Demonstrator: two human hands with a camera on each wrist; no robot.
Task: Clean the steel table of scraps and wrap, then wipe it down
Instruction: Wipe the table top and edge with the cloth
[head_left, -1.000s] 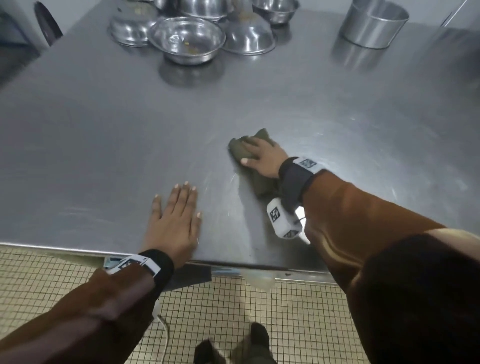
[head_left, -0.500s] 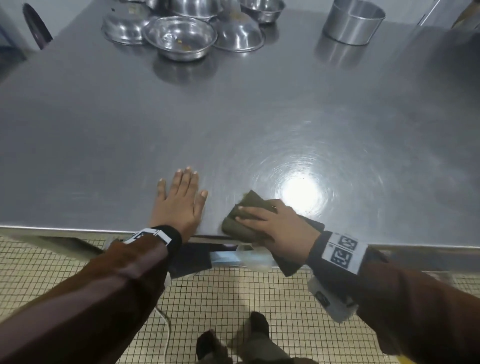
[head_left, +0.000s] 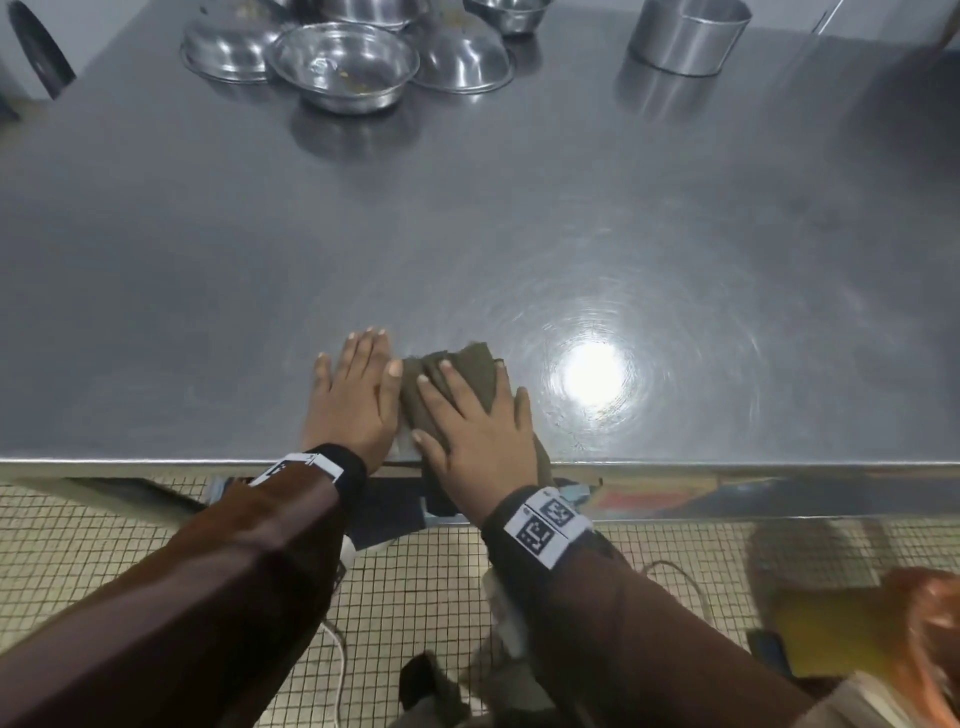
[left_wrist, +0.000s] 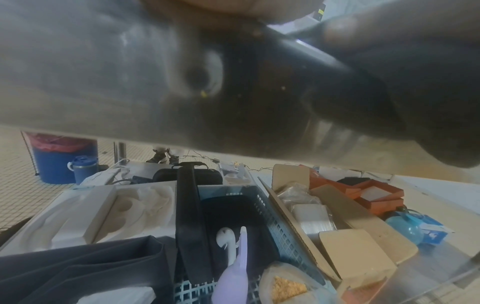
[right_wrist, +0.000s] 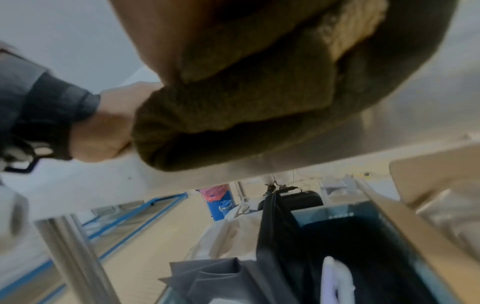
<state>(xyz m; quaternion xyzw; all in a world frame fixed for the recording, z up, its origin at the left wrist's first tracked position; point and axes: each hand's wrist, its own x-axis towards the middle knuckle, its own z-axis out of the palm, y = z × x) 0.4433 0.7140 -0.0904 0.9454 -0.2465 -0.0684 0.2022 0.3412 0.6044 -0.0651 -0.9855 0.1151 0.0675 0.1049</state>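
The steel table (head_left: 467, 234) fills the head view, its front edge near my wrists. A folded olive-brown cloth (head_left: 467, 371) lies at that front edge and hangs slightly over it. My right hand (head_left: 470, 415) presses flat on the cloth with straight, spread fingers. In the right wrist view the cloth (right_wrist: 246, 107) bulges over the table rim. My left hand (head_left: 353, 395) lies flat on the bare steel right beside the cloth, fingers straight, its thumb touching the cloth's left side.
Several steel bowls (head_left: 343, 62) cluster at the table's far left, one holding scraps. A steel round container (head_left: 688, 34) stands at the far right. Under the table a shelf carries a blue basket (left_wrist: 262, 216), boxes and bags. A bin with a red liner (left_wrist: 62, 156) stands on the tiled floor.
My right hand dragged the cloth from mid-table back to the front edge, then slid it left until it met the left hand. The left hand stayed flat on the table.
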